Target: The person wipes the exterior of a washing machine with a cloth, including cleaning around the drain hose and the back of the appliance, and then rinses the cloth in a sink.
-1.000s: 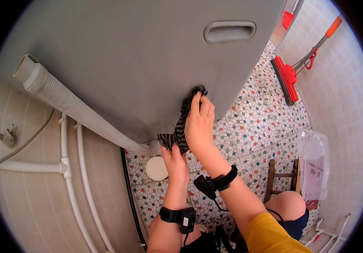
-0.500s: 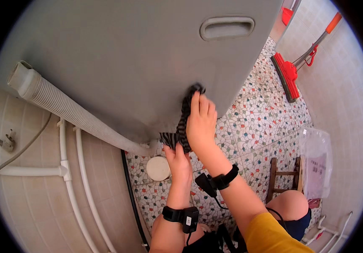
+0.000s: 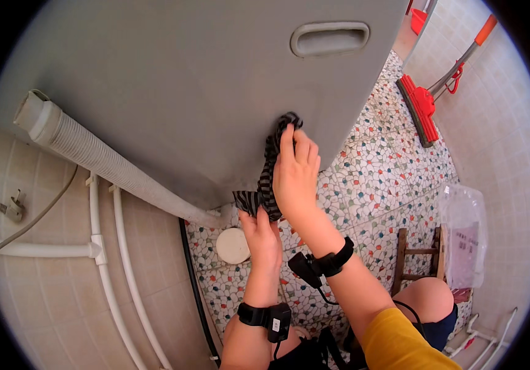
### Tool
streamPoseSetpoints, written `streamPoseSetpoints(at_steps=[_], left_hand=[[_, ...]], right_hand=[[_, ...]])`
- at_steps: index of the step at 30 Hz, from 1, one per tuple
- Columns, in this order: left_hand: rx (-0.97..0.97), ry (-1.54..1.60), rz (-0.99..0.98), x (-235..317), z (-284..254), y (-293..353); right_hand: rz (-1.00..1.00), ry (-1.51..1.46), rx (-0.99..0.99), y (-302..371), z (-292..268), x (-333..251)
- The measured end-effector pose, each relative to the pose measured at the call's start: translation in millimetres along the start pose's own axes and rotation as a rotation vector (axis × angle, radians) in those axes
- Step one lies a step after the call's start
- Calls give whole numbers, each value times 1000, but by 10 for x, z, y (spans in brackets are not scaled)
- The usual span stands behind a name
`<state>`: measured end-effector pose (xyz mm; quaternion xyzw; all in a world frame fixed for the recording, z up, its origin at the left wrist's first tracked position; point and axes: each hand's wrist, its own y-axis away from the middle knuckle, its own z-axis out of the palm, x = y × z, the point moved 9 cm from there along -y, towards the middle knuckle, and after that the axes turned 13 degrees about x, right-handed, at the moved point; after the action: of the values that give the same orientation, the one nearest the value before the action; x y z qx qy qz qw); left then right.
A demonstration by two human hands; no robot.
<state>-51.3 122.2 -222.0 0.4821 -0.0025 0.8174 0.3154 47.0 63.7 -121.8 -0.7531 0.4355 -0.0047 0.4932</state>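
A black-and-grey striped cloth (image 3: 267, 176) stretches between my two hands. My right hand (image 3: 296, 169) presses its bunched upper end against the grey side panel (image 3: 172, 92) of a large appliance, below a recessed handle (image 3: 330, 39). Lower down, my left hand (image 3: 260, 237) pinches the cloth's other end between thumb and fingers, near the panel's bottom edge. Part of the cloth is hidden behind my right fingers. A round white lid-like disc (image 3: 233, 246) lies on the floor just left of my left wrist.
A ribbed grey hose (image 3: 117, 157) slants along the panel's left side. White pipes (image 3: 101, 246) and a plug (image 3: 13, 206) are by the tiled left wall. A red squeegee mop (image 3: 422, 108) leans right, above a wooden stool (image 3: 419, 253) and a clear plastic bag (image 3: 464, 237).
My right hand has slid slightly up the panel with the cloth's upper end. My left hand has stayed nearly in place, still on the cloth.
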Motion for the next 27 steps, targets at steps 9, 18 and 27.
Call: streamPoseSetpoints(at_steps=[9, 18, 27], left_hand=[[15, -143, 89, 73, -81, -51], [17, -417, 150, 16, -201, -122], [79, -429, -176, -483, -350, -146]], right_hand=[[1309, -798, -367, 1405, 517, 1035], [1580, -1407, -764, 1470, 332, 589], [1662, -1608, -604, 1521, 165, 605]])
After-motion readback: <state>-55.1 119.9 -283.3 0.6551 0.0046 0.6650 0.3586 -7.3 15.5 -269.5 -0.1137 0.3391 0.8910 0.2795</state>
